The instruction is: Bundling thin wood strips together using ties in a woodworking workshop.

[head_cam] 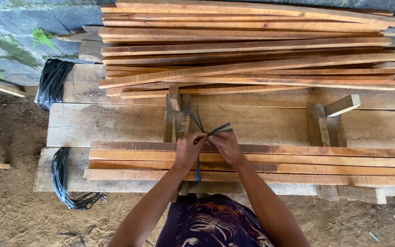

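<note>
A: Both hands pinch the dark strap (198, 122) over the bundled slats (298, 158); left hand (189, 148) closed on one end, right hand (225, 145) on the other.

B: Tying stage, seemingly; tightening would need opposed pulls.

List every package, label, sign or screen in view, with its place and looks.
None in view: no package, label, sign or screen.
Nearest to wrapping: a dark strap that both hands, left hand and right hand, grip over the row of wood slats.
</note>
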